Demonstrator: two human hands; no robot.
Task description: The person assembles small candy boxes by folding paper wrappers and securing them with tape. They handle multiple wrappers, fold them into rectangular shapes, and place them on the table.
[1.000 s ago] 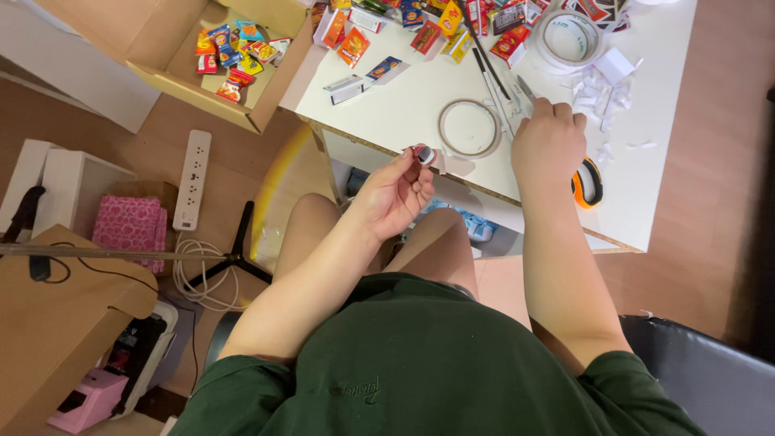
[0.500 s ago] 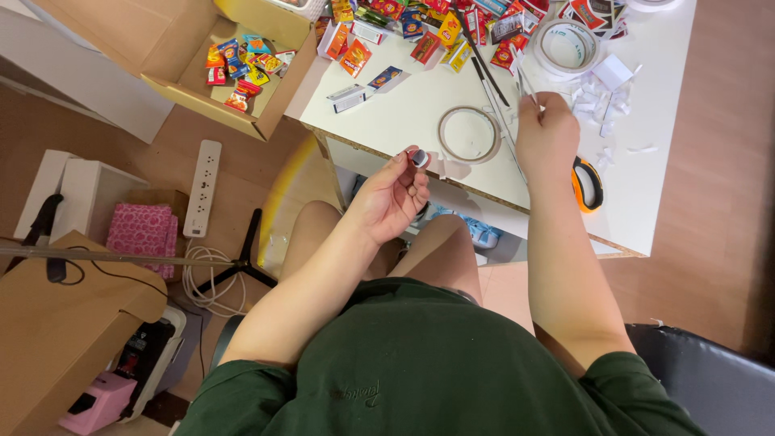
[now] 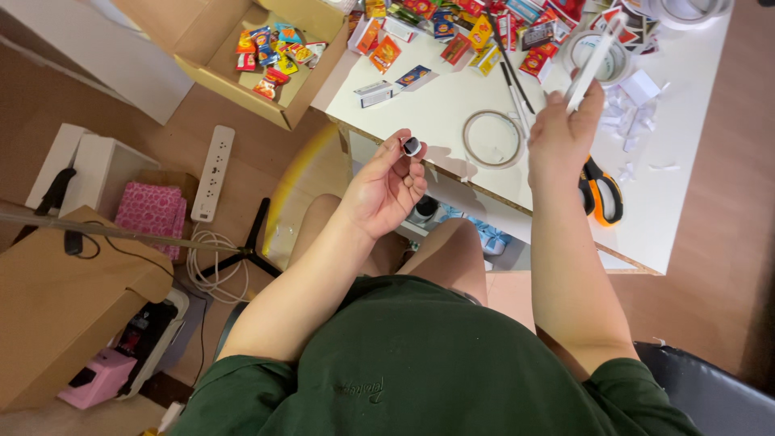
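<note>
1. At the far left, a brown cardboard box (image 3: pixel 69 307) is sitting on the floor, with a pink device (image 3: pixel 97 379) lying near its lower corner and a pink patterned pouch (image 3: pixel 149 211) lying just beyond it.
2. A white power strip (image 3: pixel 213 171) is lying on the wooden floor, with coiled white cable (image 3: pixel 211 262) trailing just near of it.
3. Farther off, an open cardboard box (image 3: pixel 242 77) is holding a heap of small colourful packets (image 3: pixel 274 56).
4. The left hand (image 3: pixel 386 187) is hovering just off the near edge of the white table (image 3: pixel 440 117), palm turned up, with thumb and fingertips pinching together on a small round dark-and-white object (image 3: pixel 412 146), which is sitting at the tip of the fingers, above the palm.
5. On the table just right of that hand, a clear tape ring (image 3: pixel 492 139) is lying flat, well apart from the pinched object.
6. The right hand (image 3: pixel 563 133) is lifting above the table, fingers closing around a thin white strip (image 3: pixel 596 56) that is sticking up and away from the knuckles.
7. Orange-handled scissors (image 3: pixel 602 192) are lying on the table just right of the right wrist.
8. White paper scraps (image 3: pixel 638 121) are scattered to the far right, near a roll of tape (image 3: pixel 607 60).
</note>
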